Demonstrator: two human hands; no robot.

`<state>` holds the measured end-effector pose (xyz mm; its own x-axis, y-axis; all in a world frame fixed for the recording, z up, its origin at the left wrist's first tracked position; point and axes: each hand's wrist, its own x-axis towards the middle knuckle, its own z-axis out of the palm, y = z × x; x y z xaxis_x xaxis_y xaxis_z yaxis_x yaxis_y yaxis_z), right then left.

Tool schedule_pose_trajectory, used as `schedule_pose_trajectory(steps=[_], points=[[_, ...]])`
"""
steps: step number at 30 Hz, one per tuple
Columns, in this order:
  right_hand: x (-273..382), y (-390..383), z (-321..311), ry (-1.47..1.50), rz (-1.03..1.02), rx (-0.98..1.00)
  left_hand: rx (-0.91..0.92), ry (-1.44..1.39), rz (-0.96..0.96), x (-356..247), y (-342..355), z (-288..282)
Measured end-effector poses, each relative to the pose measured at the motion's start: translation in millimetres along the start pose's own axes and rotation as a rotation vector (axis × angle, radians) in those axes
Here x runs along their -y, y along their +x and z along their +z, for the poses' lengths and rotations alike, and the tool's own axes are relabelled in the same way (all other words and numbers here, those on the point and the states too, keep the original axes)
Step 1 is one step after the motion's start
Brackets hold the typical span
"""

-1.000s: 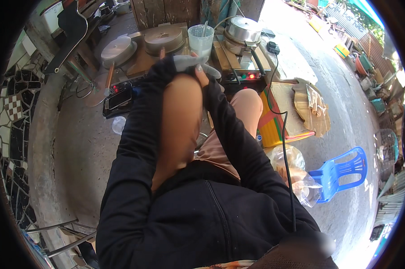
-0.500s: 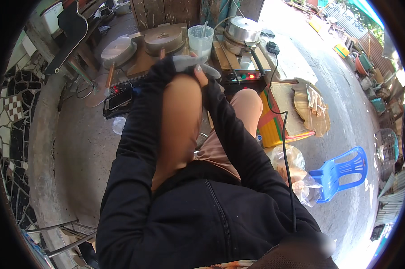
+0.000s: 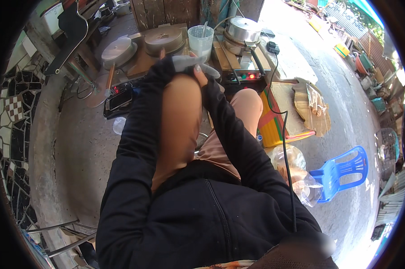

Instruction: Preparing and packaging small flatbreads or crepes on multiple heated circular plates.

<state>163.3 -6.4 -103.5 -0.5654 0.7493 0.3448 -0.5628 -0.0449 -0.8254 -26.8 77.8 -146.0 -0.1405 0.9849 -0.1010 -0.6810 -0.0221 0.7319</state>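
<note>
Both hands [image 3: 194, 67] on grey cloth [image 3: 184, 62]

**One head-worn fisheye, looking steeply down**

A single view, taken from the person's head and aimed down over the black jacket [image 3: 211, 215] and raised knee [image 3: 180, 121]. It sits close to the body, which fills the frame from centre to 6 o'clock. The low work table [image 3: 220, 54] lies ahead at 12 o'clock, the blue plastic chair [image 3: 339, 172] at 4 o'clock. Straight edges bow toward the dark circular rim.
</note>
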Motion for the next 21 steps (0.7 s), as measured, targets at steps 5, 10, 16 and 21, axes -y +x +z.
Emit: schedule_pose_trajectory(steps=[5, 10, 16, 21], points=[[-2.5, 0.9, -1.9, 0.007, -0.010, 0.006, -0.004, 0.057, 0.025, 2.5, -11.7, -1.9], [-6.6, 2.8, -5.3, 0.027, -0.021, 0.006, -0.056, -0.091, -0.064, -7.1, -20.1, 4.5], [-7.2, 2.9, -4.8, 0.034, -0.020, -0.001, -0.122, -0.269, -0.166, -12.5, -22.6, 19.1], [-9.7, 3.4, -8.9, 0.040, -0.034, -0.005, -0.170, -0.410, -0.256, -16.7, -24.2, 34.8]])
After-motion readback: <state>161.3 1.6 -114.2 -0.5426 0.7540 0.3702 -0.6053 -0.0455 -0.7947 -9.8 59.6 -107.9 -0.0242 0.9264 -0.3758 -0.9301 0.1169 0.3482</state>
